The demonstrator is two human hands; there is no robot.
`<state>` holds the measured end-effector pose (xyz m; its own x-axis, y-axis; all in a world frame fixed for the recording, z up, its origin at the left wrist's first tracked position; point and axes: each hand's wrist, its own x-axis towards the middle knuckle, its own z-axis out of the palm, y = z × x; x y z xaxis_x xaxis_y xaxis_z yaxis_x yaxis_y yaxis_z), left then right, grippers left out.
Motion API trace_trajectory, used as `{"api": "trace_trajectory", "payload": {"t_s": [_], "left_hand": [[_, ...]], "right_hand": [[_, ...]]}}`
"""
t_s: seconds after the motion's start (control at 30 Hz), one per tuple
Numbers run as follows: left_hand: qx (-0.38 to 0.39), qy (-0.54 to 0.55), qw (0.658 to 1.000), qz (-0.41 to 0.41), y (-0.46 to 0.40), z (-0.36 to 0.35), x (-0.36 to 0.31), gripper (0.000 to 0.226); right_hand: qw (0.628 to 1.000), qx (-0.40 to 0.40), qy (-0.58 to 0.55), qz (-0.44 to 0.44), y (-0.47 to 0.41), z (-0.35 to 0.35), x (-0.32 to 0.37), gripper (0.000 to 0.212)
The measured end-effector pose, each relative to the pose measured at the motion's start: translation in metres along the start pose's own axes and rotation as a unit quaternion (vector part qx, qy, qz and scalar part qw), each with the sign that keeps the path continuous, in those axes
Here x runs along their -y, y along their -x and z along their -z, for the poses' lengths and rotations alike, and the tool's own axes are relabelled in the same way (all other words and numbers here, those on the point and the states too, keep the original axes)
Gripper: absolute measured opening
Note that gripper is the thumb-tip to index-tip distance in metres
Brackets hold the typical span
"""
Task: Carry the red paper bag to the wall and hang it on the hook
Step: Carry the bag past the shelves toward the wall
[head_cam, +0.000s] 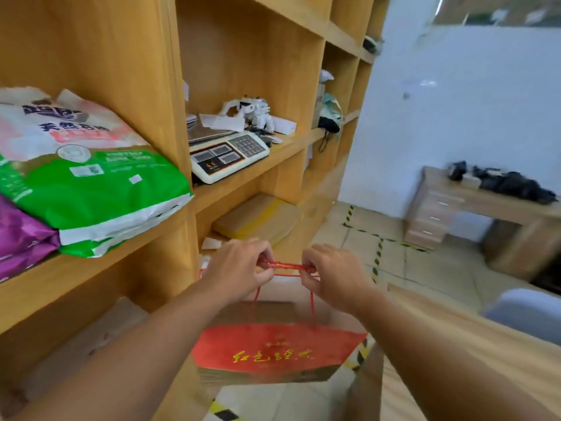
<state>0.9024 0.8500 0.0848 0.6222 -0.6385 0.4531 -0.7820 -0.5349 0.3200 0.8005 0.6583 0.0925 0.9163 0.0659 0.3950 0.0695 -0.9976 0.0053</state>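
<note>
The red paper bag (279,350) with gold lettering hangs in the air at lower centre, in front of the wooden shelf unit. Its red cord handles (287,266) are stretched level between my two hands. My left hand (239,268) pinches the cords at their left end and my right hand (332,273) pinches them at their right end. The pale blue wall (455,117) stands at the back right; a small dark spot on it at upper right is too blurred to identify as a hook.
The tall wooden shelf unit (170,86) fills the left, holding green and purple bags (91,183), a weighing scale (227,153) and a flat parcel (258,220). A wooden desk (485,208) stands at the back right. A table edge (455,344) lies near right. Tiled floor with striped tape runs between.
</note>
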Motion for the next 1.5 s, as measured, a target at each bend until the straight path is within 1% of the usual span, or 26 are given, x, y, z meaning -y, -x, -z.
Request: {"api": "trace_trajectory", "payload": {"t_s": [0.13, 0.37, 0.5, 0.6, 0.67, 0.77, 0.83, 0.9, 1.13, 1.33, 1.5], "left_hand": [[0.024, 0.028, 0.998, -0.052, -0.041, -0.018, -0.019, 0.012], [0.051, 0.056, 0.994, -0.078, -0.085, -0.050, -0.058, 0.011], [0.062, 0.040, 0.993, -0.097, -0.105, -0.064, -0.080, 0.012], [0.048, 0.016, 0.993, -0.110, -0.122, -0.073, -0.094, 0.011], [0.034, -0.004, 0.991, -0.131, -0.134, -0.079, -0.100, 0.011], [0.018, -0.043, 0.982, -0.185, -0.154, -0.090, -0.106, 0.009], [0.026, -0.065, 0.975, -0.209, -0.172, -0.101, -0.103, 0.009], [0.031, -0.068, 0.974, -0.214, -0.192, -0.114, -0.095, 0.008], [0.030, -0.012, 0.979, -0.203, -0.276, -0.160, -0.062, 0.010], [0.043, -0.003, 0.974, -0.223, -0.352, -0.194, -0.027, 0.009], [0.046, -0.016, 0.969, -0.242, -0.418, -0.221, -0.012, 0.010]], "right_hand": [[0.998, -0.010, 0.032, -0.055, 0.014, 0.017, -0.030, 0.009], [0.993, -0.018, 0.063, -0.103, 0.033, 0.032, -0.079, 0.009], [0.990, -0.022, 0.082, -0.114, 0.039, 0.036, -0.107, 0.009], [0.987, -0.031, 0.096, -0.124, 0.037, 0.037, -0.130, 0.008], [0.986, -0.036, 0.099, -0.129, 0.033, 0.037, -0.144, 0.008], [0.984, -0.044, 0.114, -0.132, 0.026, 0.030, -0.164, 0.010], [0.981, -0.043, 0.122, -0.142, 0.017, 0.022, -0.177, 0.010], [0.979, -0.048, 0.125, -0.152, 0.004, 0.013, -0.191, 0.010], [0.969, -0.051, 0.137, -0.201, -0.050, -0.019, -0.242, 0.012], [0.960, -0.040, 0.152, -0.232, -0.108, -0.049, -0.283, 0.011], [0.954, -0.039, 0.154, -0.253, -0.151, -0.066, -0.326, 0.012]]}}
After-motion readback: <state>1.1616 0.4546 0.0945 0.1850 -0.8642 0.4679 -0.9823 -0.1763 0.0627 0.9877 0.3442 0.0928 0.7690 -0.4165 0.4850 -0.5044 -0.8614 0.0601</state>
